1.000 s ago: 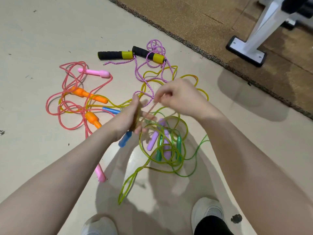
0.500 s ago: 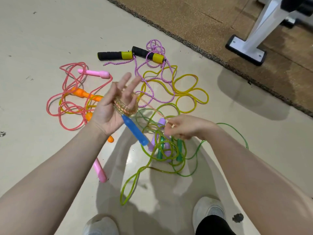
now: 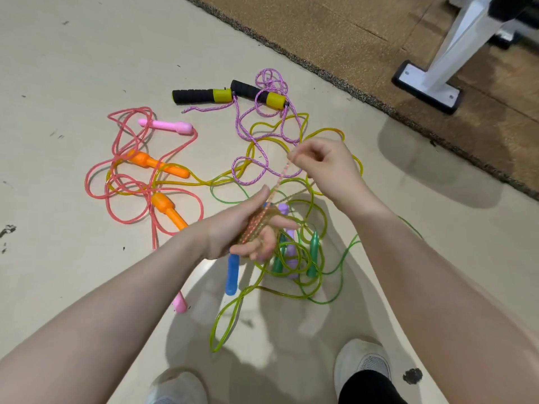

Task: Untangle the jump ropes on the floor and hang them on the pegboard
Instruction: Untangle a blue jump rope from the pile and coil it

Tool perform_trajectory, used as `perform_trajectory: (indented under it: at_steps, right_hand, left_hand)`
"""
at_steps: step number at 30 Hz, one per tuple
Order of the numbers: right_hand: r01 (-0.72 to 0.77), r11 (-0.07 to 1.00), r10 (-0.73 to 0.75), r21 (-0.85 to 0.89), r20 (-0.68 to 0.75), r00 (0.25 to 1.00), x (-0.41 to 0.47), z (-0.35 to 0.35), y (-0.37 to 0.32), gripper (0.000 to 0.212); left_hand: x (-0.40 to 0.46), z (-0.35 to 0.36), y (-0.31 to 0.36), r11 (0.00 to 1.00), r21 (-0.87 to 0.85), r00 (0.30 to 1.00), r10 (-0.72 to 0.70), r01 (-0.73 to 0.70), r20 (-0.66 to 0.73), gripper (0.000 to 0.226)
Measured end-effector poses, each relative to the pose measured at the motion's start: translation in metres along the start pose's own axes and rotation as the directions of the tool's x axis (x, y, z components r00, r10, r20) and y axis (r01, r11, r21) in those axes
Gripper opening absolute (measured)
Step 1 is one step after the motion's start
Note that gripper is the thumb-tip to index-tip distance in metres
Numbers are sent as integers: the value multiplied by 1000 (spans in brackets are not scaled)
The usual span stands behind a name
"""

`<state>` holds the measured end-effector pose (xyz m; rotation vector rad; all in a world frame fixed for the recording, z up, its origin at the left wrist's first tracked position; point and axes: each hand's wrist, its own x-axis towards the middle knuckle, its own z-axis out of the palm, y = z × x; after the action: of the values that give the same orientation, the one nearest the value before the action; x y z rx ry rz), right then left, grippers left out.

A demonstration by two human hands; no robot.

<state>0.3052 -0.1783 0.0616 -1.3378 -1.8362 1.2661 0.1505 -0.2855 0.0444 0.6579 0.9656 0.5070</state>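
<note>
My left hand (image 3: 248, 228) is held out over the pile, and a thin pink-and-gold cord (image 3: 258, 221) is wound in several turns around its palm. A blue handle (image 3: 232, 275) hangs below that hand. My right hand (image 3: 326, 164) pinches the same cord higher up, so the strand runs taut between both hands. On the floor lie tangled ropes: a pink rope with a pink handle (image 3: 169, 125), an orange handle (image 3: 159, 163) on a yellow rope, a purple braided rope with black-and-yellow handles (image 3: 204, 95), and green loops around green handles (image 3: 313, 252) and a lilac handle (image 3: 291, 258).
A brown mat (image 3: 364, 48) borders the pale floor at the upper right, with a white machine foot (image 3: 428, 80) standing on it. My two white shoes (image 3: 363, 365) are at the bottom edge, close to the green loops.
My right hand has risen from low over the green pile to above the left hand, pulling the cord up. The left hand has dropped and turned, with the blue handle now hanging straight down.
</note>
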Motion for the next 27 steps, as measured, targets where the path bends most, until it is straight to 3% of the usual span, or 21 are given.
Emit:
perform_trajectory:
  at_steps: [2, 3, 5, 7, 9, 12, 14, 17, 19, 20, 23, 25, 27]
  right_hand:
    - [-145, 989, 144, -11, -29, 989, -3, 1, 19, 21]
    - [-215, 977, 215, -11, -10, 977, -6, 3, 26, 23]
    - [-281, 956, 287, -89, 62, 956, -18, 9, 37, 22]
    - [-305, 943, 329, -135, 227, 917, -28, 13, 39, 29]
    - [-323, 941, 330, -99, 479, 813, -33, 15, 31, 28]
    - [-263, 950, 298, -167, 733, 612, -32, 14, 2, 5]
    - [-187, 959, 282, -213, 778, 561, -29, 13, -12, 19]
    - [-143, 979, 202, -145, 784, 587, -24, 8, -25, 23]
    - [-170, 985, 139, -32, 733, 665, -19, 3, -29, 16]
    - [-154, 988, 110, 8, 666, 738, -17, 1, -30, 14]
    - [-64, 994, 25, 86, 391, 920, -12, 0, -25, 12]
    - [-62, 991, 27, 119, 278, 960, -13, 3, -15, 15]
    - [-117, 984, 79, 134, 258, 963, -14, 7, -6, 10]
  left_hand:
    - [-1, 6, 9, 990, -138, 968, 33, 2, 247, 80]
    - [-2, 8, 14, 970, -240, 936, 118, -37, 332, 70]
    - [-1, 6, 26, 880, -445, 883, 334, -167, 329, 54]
    - [1, 1, 39, 762, -559, 889, 449, -328, 89, 47]
    - [2, -8, 47, 684, -544, 871, 427, -487, -243, 43]
    - [8, -30, 32, 734, -415, 793, 272, -537, -546, 30]
    - [9, -41, 14, 827, -320, 750, 173, -463, -638, 41]
    - [5, -38, -3, 918, -203, 767, 146, -340, -625, 52]
    - [1, -25, -4, 950, -161, 824, 137, -266, -550, 41]
    - [1, -18, -2, 967, -126, 858, 131, -221, -496, 42]
    - [1, -1, 5, 995, -41, 955, 80, -96, -285, 62]
    - [1, 5, 11, 993, -78, 991, 83, -92, -109, 81]
    - [-1, 7, 17, 976, -186, 989, 127, -111, 78, 85]
